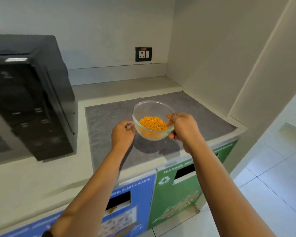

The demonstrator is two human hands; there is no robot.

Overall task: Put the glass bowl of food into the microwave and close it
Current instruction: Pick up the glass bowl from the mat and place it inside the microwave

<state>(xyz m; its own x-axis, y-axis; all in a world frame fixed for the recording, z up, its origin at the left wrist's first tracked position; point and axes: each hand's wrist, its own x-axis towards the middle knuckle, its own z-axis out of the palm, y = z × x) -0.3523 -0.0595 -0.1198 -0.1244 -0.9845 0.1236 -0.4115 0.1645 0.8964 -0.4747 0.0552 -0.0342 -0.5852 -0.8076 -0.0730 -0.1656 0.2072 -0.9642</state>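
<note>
A clear glass bowl holding orange noodle-like food hangs a little above a grey mat on the counter. My left hand grips the bowl's left rim and my right hand grips its right rim. The black microwave stands on the counter at the left, well apart from the bowl. Its door swings out toward me, and its cavity is cut off at the left edge of the view.
A power socket sits on the back wall. White walls close in the counter at the back and right. Below the counter front are a blue bin panel and a green bin panel. Tiled floor lies to the right.
</note>
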